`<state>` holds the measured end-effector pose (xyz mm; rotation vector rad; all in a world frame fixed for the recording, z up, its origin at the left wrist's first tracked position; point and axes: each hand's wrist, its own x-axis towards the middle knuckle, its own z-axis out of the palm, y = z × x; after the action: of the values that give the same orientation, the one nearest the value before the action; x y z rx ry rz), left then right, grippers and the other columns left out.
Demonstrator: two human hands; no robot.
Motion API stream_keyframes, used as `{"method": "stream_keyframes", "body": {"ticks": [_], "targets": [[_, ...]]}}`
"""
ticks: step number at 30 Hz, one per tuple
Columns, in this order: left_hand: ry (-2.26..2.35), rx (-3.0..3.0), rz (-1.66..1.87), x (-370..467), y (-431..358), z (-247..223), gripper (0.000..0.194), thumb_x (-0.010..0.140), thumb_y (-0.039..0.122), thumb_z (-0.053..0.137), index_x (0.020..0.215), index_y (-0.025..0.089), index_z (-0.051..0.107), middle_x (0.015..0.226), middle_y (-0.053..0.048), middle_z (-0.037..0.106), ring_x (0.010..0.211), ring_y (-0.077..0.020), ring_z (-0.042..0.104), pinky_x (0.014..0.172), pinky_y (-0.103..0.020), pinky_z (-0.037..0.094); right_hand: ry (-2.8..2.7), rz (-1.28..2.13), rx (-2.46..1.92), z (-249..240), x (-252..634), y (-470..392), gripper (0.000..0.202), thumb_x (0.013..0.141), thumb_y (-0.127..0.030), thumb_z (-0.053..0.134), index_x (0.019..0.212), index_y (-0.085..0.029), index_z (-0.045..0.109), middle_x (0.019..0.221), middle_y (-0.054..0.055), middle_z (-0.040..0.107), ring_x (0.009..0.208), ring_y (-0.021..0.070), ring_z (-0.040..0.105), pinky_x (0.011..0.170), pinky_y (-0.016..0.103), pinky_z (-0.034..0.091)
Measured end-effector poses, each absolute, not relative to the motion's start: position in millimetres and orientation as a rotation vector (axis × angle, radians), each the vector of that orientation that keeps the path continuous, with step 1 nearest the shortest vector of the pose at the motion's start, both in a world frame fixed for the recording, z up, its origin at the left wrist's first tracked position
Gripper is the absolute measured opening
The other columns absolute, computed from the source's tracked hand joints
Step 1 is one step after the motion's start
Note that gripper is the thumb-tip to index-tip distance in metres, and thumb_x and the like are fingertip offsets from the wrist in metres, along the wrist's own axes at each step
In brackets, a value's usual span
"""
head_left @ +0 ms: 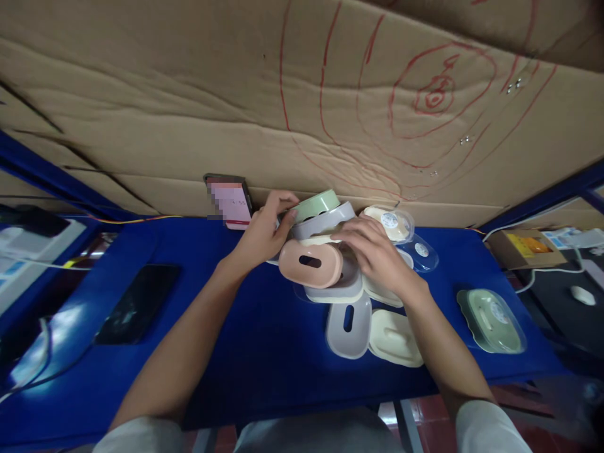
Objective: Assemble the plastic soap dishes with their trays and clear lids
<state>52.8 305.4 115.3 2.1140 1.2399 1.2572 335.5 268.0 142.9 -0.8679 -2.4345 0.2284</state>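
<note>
Plastic dishes (310, 269) lie heaped between and below both hands (376, 246).

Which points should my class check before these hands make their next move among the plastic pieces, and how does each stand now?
1. Left hand at the end of the green piece: ok.
2. Right hand firmly gripping something: cannot tell; its fingertips are over the heap.
3. Pieces stacked squarely: not ok; the peach piece lies askew over a grey one.
4. Lower grey slotted piece inside the front edge of the blue table: ok.
5. Dark flat device apart from the heap: ok, off to the left.
6. Green box with clear cover apart from the heap: ok, off to the right.
</note>
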Motion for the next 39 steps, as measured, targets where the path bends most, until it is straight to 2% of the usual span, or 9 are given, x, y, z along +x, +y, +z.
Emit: {"method": "stream_keyframes", "body": {"ticks": [5, 8, 13, 16, 21, 24, 27, 32, 39], "targets": [[1.221, 2.141, 1.095, 55, 309, 112, 0.046, 0.1, 0.054, 0.058, 0.132, 0.022, 0.064, 0.141, -0.012, 0.069, 0.132, -0.0293, 0.066, 0.115, -0.046, 0.05, -2.472, 0.244, -0.87, 143, 335, 267, 0.067, 0.091, 0.003, 0.04, 0.144, -0.032, 0.061, 0.128, 0.006, 0.069, 0.128, 0.0256, 0.061, 0.122, 0.055, 0.04], [1.22, 2.101, 1.017, 55, 310, 112, 0.046, 0.099, 0.057, 0.058, 0.126, 0.023, 0.072, 0.136, -0.009, 0.074, 0.126, -0.0299, 0.069, 0.113, -0.045, 0.051, -2.493, 0.244, -0.869, 140, 334, 268, 0.069, 0.09, 0.003, 0.041, 0.146, -0.032, 0.06, 0.128, 0.007, 0.069, 0.127, 0.0265, 0.061, 0.12, 0.056, 0.041], [1.225, 2.062, 1.024, 53, 310, 113, 0.048, 0.098, 0.061, 0.058, 0.122, 0.024, 0.076, 0.123, -0.005, 0.08, 0.115, -0.0292, 0.074, 0.102, -0.04, 0.057, -2.503, 0.2, -0.877, 138, 329, 266, 0.036, 0.108, -0.018, 0.047, 0.136, -0.027, 0.068, 0.122, 0.008, 0.073, 0.118, 0.027, 0.066, 0.115, 0.055, 0.045], [1.209, 2.055, 1.051, 54, 309, 114, 0.05, 0.1, 0.061, 0.055, 0.121, 0.022, 0.077, 0.121, -0.005, 0.08, 0.114, -0.028, 0.075, 0.1, -0.037, 0.056, -2.47, 0.1, -0.915, 139, 321, 259, 0.031, 0.111, -0.03, 0.05, 0.136, -0.023, 0.068, 0.127, 0.011, 0.072, 0.122, 0.0281, 0.065, 0.114, 0.053, 0.048], [1.168, 2.06, 1.054, 58, 305, 117, 0.048, 0.101, 0.062, 0.053, 0.118, 0.022, 0.075, 0.118, -0.005, 0.08, 0.108, -0.0251, 0.075, 0.096, -0.033, 0.055, -2.468, -0.063, -0.934, 135, 306, 248, 0.055, 0.11, -0.037, 0.054, 0.163, -0.03, 0.042, 0.171, 0.012, 0.04, 0.16, 0.0332, 0.033, 0.129, 0.061, 0.028], [1.17, 2.1, 1.083, 61, 302, 116, 0.041, 0.103, 0.057, 0.054, 0.118, 0.023, 0.071, 0.112, -0.004, 0.079, 0.101, -0.0227, 0.074, 0.09, -0.031, 0.055, -2.504, -0.135, -1.005, 132, 305, 250, 0.062, 0.111, -0.038, 0.052, 0.168, -0.028, 0.031, 0.176, 0.013, 0.031, 0.165, 0.0327, 0.024, 0.132, 0.063, 0.017], [1.194, 2.122, 1.162, 64, 302, 111, 0.033, 0.103, 0.052, 0.055, 0.115, 0.023, 0.067, 0.107, -0.003, 0.077, 0.098, -0.021, 0.073, 0.089, -0.03, 0.055, -2.524, -0.18, -1.053, 130, 307, 254, 0.055, 0.111, -0.039, 0.051, 0.164, -0.026, 0.04, 0.172, 0.015, 0.038, 0.16, 0.0328, 0.033, 0.13, 0.061, 0.019], [1.171, 2.075, 1.292, 67, 308, 98, 0.029, 0.104, 0.047, 0.054, 0.117, 0.021, 0.059, 0.113, -0.005, 0.074, 0.105, -0.02, 0.071, 0.094, -0.032, 0.055, -2.548, -0.227, -1.101, 130, 308, 253, 0.051, 0.112, -0.044, 0.049, 0.158, -0.022, 0.05, 0.155, 0.018, 0.055, 0.134, 0.0344, 0.055, 0.112, 0.053, 0.039], [1.244, 2.259, 1.291, 65, 305, 102, 0.03, 0.108, 0.038, 0.049, 0.13, 0.021, 0.061, 0.138, -0.012, 0.069, 0.13, -0.0238, 0.064, 0.113, -0.043, 0.046, -2.48, -0.335, -1.219, 128, 306, 253, 0.046, 0.113, -0.04, 0.046, 0.153, -0.019, 0.056, 0.139, 0.017, 0.063, 0.122, 0.032, 0.058, 0.106, 0.049, 0.038]]}}
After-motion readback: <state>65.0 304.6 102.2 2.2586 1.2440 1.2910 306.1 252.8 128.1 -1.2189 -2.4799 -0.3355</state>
